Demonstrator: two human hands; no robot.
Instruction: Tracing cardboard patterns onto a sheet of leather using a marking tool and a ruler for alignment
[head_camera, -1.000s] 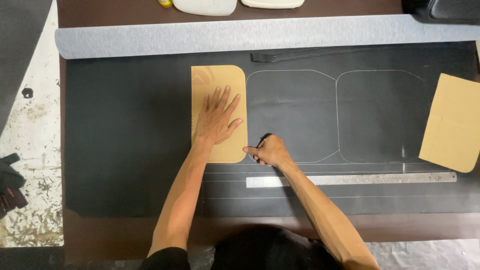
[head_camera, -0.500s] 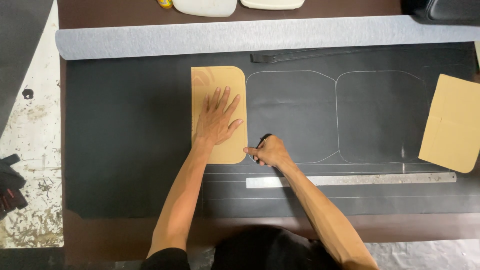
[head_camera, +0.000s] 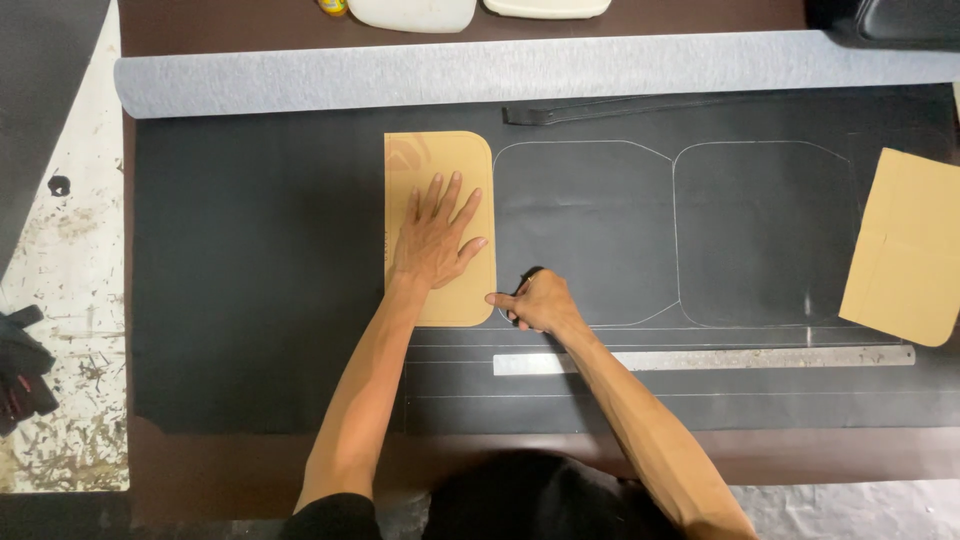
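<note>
Left hand lies flat, fingers spread, on the tan template, mid-sheet on the black sheet; no shift from the earlier views. Right hand pinches a marker at the template's lower right corner, also unmoved. Two outlines are drawn rightward; ruler lies near the front edge.

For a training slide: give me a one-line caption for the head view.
Left hand presses a tan template flat on black sheet while right hand holds a pen at its edge.
</note>
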